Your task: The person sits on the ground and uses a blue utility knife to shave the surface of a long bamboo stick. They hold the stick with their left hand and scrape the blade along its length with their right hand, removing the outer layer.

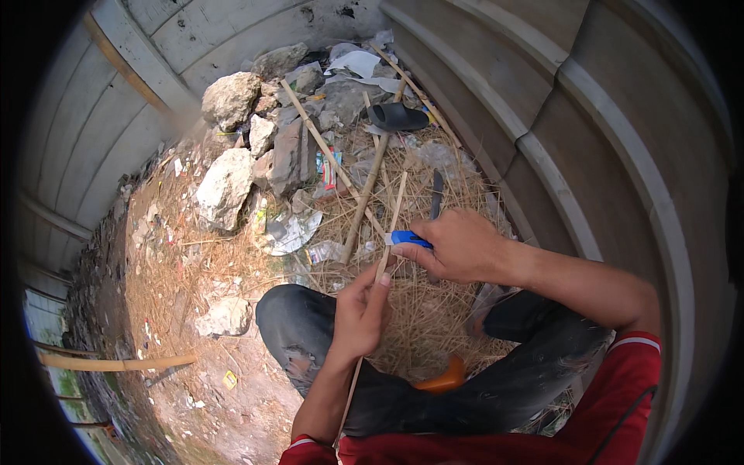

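A thin bamboo strip (398, 203) slants up from my lap, past my left forearm, to a far end above the straw. My left hand (363, 312) is closed around it, thumb laid along its length. In my right hand (465, 246) is a blue utility knife (408, 239), its short blade against the strip just beyond my left fingers. Behind the right hand a dark flat blade (436, 194) lies on the straw; its lower end is hidden by that hand. An orange object (442, 376), partly covered by my leg, lies between my legs.
Bamboo sticks (368, 194) lie crossed ahead on straw and litter, with a dark slipper (397, 117) near their far ends. Large rocks (225, 188) are piled at the left. A corrugated wall (535, 155) rises close on the right, and a pale panelled wall (209, 46) stands behind.
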Motion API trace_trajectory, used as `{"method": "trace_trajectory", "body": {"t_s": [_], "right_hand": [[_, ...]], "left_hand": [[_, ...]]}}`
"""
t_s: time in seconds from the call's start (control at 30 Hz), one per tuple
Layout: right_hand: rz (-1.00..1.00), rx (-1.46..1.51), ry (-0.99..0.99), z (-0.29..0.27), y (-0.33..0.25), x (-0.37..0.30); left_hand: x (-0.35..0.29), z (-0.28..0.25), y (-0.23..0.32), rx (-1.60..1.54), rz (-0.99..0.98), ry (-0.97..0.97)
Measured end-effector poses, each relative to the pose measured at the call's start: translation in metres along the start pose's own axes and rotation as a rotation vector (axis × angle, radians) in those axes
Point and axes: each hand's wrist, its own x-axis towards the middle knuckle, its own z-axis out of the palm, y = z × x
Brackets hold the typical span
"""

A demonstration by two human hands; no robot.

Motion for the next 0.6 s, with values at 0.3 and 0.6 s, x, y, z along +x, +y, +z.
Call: {"method": "trace_trajectory", "body": {"t_s": [0.3,0.6], "right_hand": [[0.159,0.14,0.014,-0.025,-0.024,-0.004],[0.017,0.11,-0.024,0.005,-0.031,-0.006]], "left_hand": [[-0.003,0.004,0.015,-0.063,0.05,-0.056],[-0.002,-0.003,0.017,-0.234,-0.051,-0.083]]}}
